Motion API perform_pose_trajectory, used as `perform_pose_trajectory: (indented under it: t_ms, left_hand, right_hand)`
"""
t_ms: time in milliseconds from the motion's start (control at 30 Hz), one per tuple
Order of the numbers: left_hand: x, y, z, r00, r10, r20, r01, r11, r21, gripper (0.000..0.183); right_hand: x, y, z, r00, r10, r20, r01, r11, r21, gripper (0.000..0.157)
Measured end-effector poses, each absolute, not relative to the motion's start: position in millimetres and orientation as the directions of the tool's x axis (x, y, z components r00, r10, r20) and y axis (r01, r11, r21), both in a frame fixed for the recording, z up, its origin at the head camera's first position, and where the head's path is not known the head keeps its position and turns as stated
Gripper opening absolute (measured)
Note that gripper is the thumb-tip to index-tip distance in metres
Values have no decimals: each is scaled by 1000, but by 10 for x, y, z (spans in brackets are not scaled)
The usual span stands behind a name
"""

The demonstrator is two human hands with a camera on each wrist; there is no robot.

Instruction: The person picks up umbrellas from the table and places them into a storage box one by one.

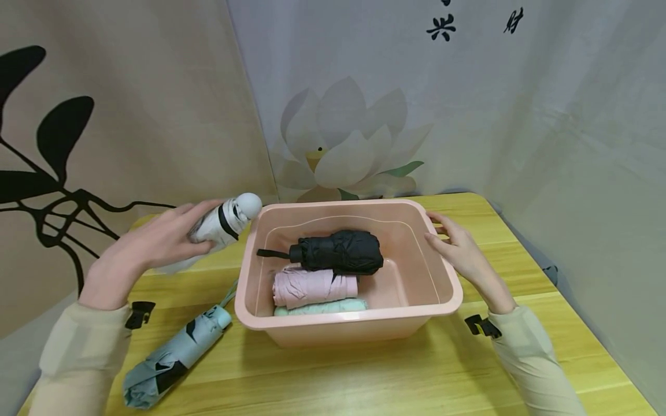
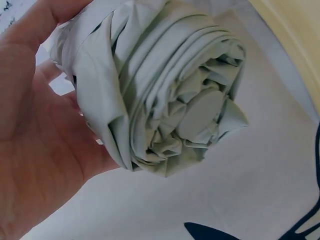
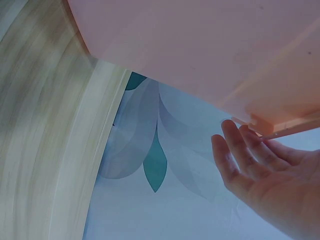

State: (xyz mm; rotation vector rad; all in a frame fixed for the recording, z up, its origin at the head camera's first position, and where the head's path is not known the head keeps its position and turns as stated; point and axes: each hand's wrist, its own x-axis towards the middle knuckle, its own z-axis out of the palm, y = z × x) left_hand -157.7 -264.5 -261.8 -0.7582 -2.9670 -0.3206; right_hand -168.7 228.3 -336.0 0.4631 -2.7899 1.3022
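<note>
My left hand (image 1: 174, 234) grips a folded white umbrella (image 1: 224, 222) with a dark band and a round white cap, held above the table just left of the pink plastic bin (image 1: 333, 334). Its gathered cloth end (image 2: 165, 95) fills the left wrist view, the fingers wrapped behind it. At the bin's right rim my right hand (image 1: 463, 248) has its thumb over the edge and its other fingers below on the outside. Inside the bin lie a black folded umbrella (image 1: 340, 251), a pink one (image 1: 314, 288) and a mint-green one (image 1: 322, 307), side by side.
A grey-blue folded umbrella (image 1: 179, 352) with dark patches lies aslant on the wooden table (image 1: 364, 381), left of the bin, its strap reaching toward the bin wall. Behind the table hangs a pale curtain (image 1: 354, 58) with a printed lotus.
</note>
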Motion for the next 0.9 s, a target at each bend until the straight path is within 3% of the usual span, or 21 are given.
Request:
perform_pose_trajectory:
  t_ms: [367,700,900]
  left_hand:
    - [-1578,-2445,-2531,-805,532,265,575,808,125,70]
    - [-1635,-2198,-2473,-812,510,284,559,819,127,68]
    - [-1695,-2045,-2472,-741,596,309,646,759,84,67]
  right_hand:
    - [-1697,2287,-3370,-954,-256,154,-282,604,-745,52]
    - [-1709,2295,-3387,-953,-254,164,-290,616,-733,51]
    - [-1704,2282,-3373,-955,-247,166,-286,608,-741,52]
